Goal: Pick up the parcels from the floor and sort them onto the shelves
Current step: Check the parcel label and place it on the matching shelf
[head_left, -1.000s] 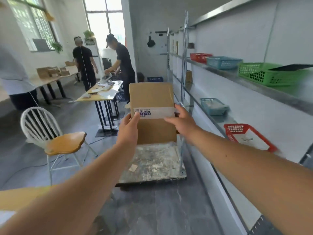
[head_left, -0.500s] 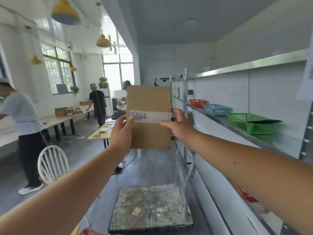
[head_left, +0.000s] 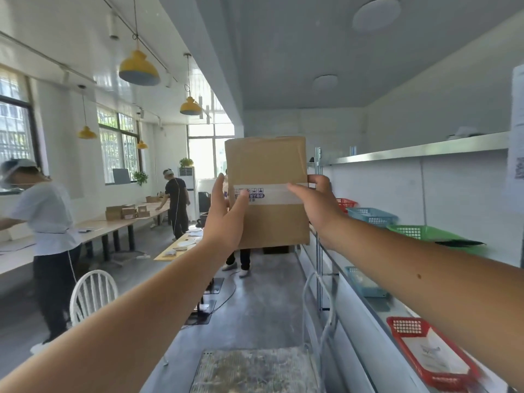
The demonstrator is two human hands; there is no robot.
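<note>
Lit by daylight through barred windows [head_left: 119,148] at left. Walled in white [head_left: 56,123], floored in grey concrete [head_left: 255,293]. Hung with yellow pendant lamps [head_left: 139,70] at upper left. Furnished with a long wooden tabletop [head_left: 109,226] at left and a white spindle-back chair [head_left: 93,290] at lower left.

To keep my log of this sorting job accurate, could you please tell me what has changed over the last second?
The brown cardboard parcel with a white tape band rose with both arms, from low over the grey metal trolley platform up to the level of the top steel shelf. Unchanged: the left hand and right hand grip its side edges as before.
</note>
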